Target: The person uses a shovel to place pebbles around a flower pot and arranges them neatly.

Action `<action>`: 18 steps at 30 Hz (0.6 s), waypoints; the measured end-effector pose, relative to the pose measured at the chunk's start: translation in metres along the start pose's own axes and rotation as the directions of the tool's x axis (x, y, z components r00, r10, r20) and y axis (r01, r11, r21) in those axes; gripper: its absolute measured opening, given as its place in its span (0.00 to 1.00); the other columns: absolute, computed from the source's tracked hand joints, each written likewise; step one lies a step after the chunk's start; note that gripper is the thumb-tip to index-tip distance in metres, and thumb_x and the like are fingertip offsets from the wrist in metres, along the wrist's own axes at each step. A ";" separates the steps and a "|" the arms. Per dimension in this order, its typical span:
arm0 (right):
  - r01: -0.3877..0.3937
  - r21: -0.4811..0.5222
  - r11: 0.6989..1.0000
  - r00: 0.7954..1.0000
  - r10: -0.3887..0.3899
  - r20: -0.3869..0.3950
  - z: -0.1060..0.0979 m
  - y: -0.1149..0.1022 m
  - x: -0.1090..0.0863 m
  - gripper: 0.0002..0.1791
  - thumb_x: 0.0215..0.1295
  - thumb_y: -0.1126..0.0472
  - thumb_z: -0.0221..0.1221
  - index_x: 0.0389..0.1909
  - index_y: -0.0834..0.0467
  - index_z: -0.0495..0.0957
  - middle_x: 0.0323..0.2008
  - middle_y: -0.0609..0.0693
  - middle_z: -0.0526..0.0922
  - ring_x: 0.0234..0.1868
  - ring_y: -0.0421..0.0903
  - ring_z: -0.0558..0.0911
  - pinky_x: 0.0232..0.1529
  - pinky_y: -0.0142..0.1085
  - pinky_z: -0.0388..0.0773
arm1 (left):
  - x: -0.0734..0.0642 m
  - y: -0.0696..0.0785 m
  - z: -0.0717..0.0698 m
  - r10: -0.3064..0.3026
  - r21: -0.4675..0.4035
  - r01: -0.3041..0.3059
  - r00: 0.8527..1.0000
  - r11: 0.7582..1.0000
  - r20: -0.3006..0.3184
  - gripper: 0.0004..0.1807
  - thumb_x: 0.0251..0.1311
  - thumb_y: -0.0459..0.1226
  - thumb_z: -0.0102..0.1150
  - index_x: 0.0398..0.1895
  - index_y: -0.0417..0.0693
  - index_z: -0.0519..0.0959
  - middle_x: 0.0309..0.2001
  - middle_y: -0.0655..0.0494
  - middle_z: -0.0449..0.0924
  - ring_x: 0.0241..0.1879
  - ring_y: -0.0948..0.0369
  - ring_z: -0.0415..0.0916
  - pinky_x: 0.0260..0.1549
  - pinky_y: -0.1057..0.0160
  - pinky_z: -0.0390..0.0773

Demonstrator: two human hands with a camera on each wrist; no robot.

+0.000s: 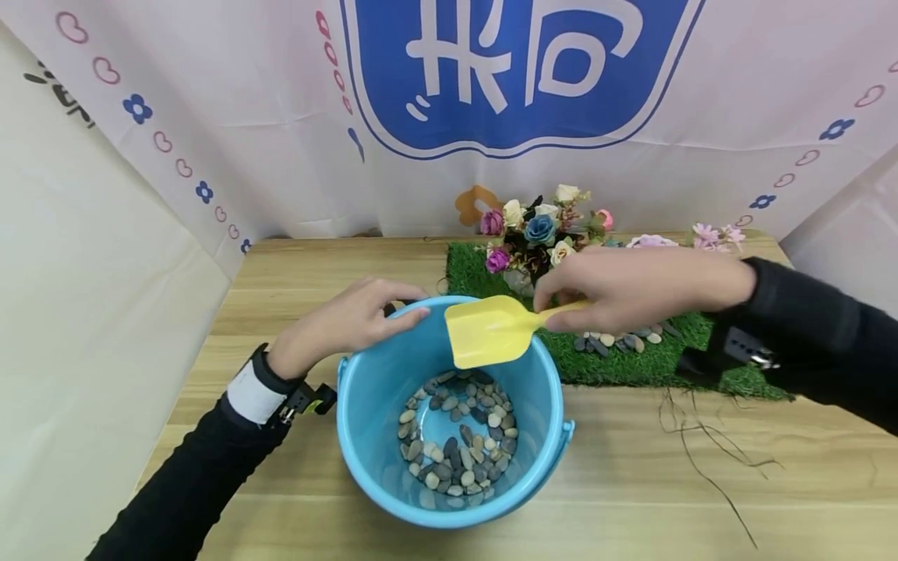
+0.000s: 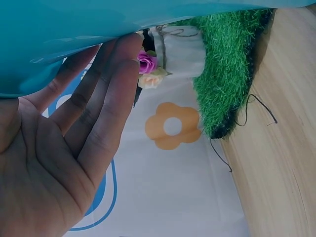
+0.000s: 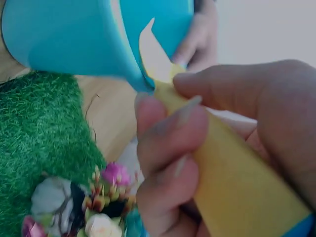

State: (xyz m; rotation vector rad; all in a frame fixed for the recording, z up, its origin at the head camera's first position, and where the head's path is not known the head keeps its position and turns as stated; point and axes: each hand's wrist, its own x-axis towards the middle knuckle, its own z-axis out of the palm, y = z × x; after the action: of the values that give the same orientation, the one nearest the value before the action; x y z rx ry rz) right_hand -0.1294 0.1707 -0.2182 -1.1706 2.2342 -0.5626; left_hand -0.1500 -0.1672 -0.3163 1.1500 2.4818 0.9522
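Note:
A light blue bucket (image 1: 375, 413) stands on the wooden table, with grey, black and cream pebbles (image 1: 459, 460) around its bottom. My left hand (image 1: 356, 318) holds the bucket's rim on the far left side, thumb over the edge and fingers against the outer wall, as the left wrist view shows. In my right hand (image 1: 624, 284) is the handle of a yellow toy shovel (image 1: 489, 331). Its blade hangs over the far right rim, and no pebbles show on it. The right wrist view shows the fingers and thumb wrapped round the yellow handle (image 3: 242, 173).
Behind and right of the bucket lies a green turf mat (image 1: 701, 366) bearing a pot of artificial flowers (image 1: 540, 230) and a small group of pebbles (image 1: 617, 341). Loose dark threads (image 1: 701, 436) lie on the table (image 1: 631, 499). A printed white cloth (image 1: 281, 156) hangs behind.

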 end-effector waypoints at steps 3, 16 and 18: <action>-0.008 -0.027 1.000 1.000 0.009 0.029 0.001 -0.008 0.016 0.07 0.76 0.58 0.58 0.39 0.52 0.83 0.21 0.42 0.70 0.18 0.37 0.68 0.24 0.34 0.68 | 0.001 0.000 0.000 -0.013 0.000 0.013 1.000 1.000 0.001 0.14 0.77 0.43 0.52 0.51 0.48 0.85 0.43 0.56 0.85 0.35 0.62 0.81 0.32 0.59 0.81; -0.026 -0.281 0.959 0.989 0.066 0.135 0.008 -0.057 0.067 0.08 0.73 0.56 0.63 0.36 0.56 0.84 0.25 0.45 0.78 0.20 0.40 0.75 0.26 0.33 0.75 | 0.001 -0.001 -0.001 -0.004 -0.043 0.005 0.999 0.999 0.036 0.13 0.77 0.42 0.51 0.49 0.49 0.85 0.39 0.58 0.84 0.32 0.64 0.81 0.34 0.60 0.82; -0.010 -0.378 0.926 0.987 0.070 0.146 0.013 -0.064 0.076 0.09 0.72 0.54 0.64 0.36 0.55 0.84 0.25 0.45 0.78 0.22 0.41 0.76 0.26 0.33 0.75 | 0.001 -0.002 -0.001 0.002 -0.052 0.000 0.999 0.999 0.037 0.13 0.78 0.42 0.51 0.49 0.49 0.85 0.40 0.58 0.84 0.32 0.64 0.82 0.34 0.60 0.82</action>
State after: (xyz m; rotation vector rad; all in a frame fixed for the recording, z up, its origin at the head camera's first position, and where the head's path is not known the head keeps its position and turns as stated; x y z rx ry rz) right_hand -0.1174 0.0714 -0.2113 -1.2977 2.2819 -0.0157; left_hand -0.1522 -0.1676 -0.3164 1.1417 2.4131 0.9809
